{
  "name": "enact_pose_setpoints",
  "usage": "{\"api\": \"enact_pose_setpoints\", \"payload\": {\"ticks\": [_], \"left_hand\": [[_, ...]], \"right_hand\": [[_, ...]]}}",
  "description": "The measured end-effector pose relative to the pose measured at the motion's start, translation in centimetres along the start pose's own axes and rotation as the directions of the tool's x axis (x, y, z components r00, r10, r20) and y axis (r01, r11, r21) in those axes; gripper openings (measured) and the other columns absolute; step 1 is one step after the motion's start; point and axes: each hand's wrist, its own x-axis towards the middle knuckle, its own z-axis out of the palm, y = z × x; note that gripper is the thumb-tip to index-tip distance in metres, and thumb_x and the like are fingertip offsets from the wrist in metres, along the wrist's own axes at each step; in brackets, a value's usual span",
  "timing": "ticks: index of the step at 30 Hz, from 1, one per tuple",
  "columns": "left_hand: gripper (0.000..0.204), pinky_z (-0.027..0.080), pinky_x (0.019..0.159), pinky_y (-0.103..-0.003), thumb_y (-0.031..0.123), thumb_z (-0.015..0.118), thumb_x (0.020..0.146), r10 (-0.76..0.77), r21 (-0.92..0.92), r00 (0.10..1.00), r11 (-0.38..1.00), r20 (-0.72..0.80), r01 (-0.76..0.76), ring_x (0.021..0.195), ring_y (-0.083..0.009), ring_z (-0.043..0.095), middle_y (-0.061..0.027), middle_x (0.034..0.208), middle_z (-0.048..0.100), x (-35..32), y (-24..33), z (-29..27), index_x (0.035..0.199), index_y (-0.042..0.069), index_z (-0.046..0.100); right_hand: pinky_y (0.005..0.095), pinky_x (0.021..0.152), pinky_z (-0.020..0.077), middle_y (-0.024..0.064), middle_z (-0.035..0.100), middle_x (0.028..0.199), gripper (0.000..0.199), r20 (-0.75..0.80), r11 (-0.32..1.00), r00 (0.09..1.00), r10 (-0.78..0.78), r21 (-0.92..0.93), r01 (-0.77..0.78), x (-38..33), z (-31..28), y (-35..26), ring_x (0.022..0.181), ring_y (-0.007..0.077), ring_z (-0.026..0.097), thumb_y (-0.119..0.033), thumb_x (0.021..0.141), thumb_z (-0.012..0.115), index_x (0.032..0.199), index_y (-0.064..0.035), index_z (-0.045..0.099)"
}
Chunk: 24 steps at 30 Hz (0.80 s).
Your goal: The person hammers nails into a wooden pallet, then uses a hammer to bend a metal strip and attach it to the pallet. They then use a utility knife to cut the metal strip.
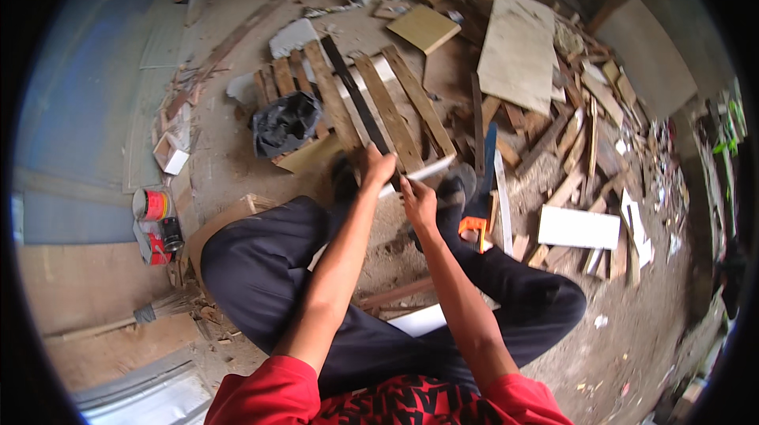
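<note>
Head view: left hand (pixel 376 166) closed on dark strip (pixel 357 99), steadying it; right hand (pixel 417 200) grips white slat (pixel 423 172). Wooden pallet (pixel 371 105) beneath, on dirt floor (pixel 632 322).

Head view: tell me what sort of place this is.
Probably a rough woodworking yard or scrap-wood corner: offcuts litter a dirt floor, a slatted pallet lies ahead, and paint tins stand beside the person.

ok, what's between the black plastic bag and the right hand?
In the head view, between the black plastic bag and the right hand are the slatted wooden pallet and the left hand, gripping a dark strip.
</note>
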Motion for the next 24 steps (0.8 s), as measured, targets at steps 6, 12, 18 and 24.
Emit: {"api": "enact_pose_setpoints", "payload": {"ticks": [6, 12, 18, 24], "left_hand": [[0.053, 0.048, 0.096, -0.040, 0.020, 0.078, 0.075, 0.093, -0.039, 0.996, 0.995, 0.005, -0.092, 0.109, -0.0366, 0.063, -0.0263, 0.114, 0.066, 4.3, -5.6, 1.3, 0.116, -0.009, 0.061], [0.048, 0.048, 0.095, -0.035, 0.010, 0.077, 0.079, 0.100, -0.014, 0.995, 0.995, -0.008, -0.100, 0.107, -0.0278, 0.065, -0.0211, 0.116, 0.068, 4.1, -4.3, 2.5, 0.119, -0.011, 0.059], [0.046, 0.047, 0.099, -0.037, 0.031, 0.071, 0.090, 0.052, -0.215, 0.975, 0.977, 0.217, -0.004, 0.105, -0.0272, 0.063, -0.0175, 0.123, 0.064, 2.7, -2.1, -0.6, 0.117, -0.006, 0.062], [0.069, 0.049, 0.103, -0.049, 0.041, 0.053, 0.102, -0.164, -0.453, 0.952, 0.850, 0.258, 0.270, 0.135, -0.0381, 0.047, -0.0294, 0.144, 0.046, 1.8, 0.8, -4.6, 0.143, -0.012, 0.037]], "right_hand": [[0.0297, 0.063, 0.0530, 0.0084, 0.072, 0.088, 0.036, 0.148, 0.913, 0.966, 0.210, 0.325, -0.248, 0.4, 1.4, 0.7, 0.073, 0.0141, 0.066, -0.028, 0.101, 0.059, 0.111, 0.0058, 0.068], [0.0318, 0.066, 0.0546, 0.0154, 0.073, 0.098, 0.039, 0.110, 0.838, 0.935, 0.336, 0.418, -0.351, -1.2, 0.1, 2.2, 0.080, 0.0208, 0.071, -0.027, 0.103, 0.054, 0.113, 0.0094, 0.064], [0.0323, 0.068, 0.0540, 0.0140, 0.072, 0.096, 0.048, 0.156, 0.803, 0.921, 0.357, 0.453, -0.388, -0.7, 0.6, 1.7, 0.079, 0.0183, 0.069, -0.038, 0.101, 0.057, 0.109, 0.0082, 0.065], [0.0318, 0.068, 0.0541, 0.0112, 0.071, 0.092, 0.056, 0.253, 0.794, 0.884, 0.393, 0.392, -0.465, 0.9, 1.0, 0.6, 0.080, 0.0171, 0.068, -0.047, 0.097, 0.062, 0.104, 0.0080, 0.066]]}}
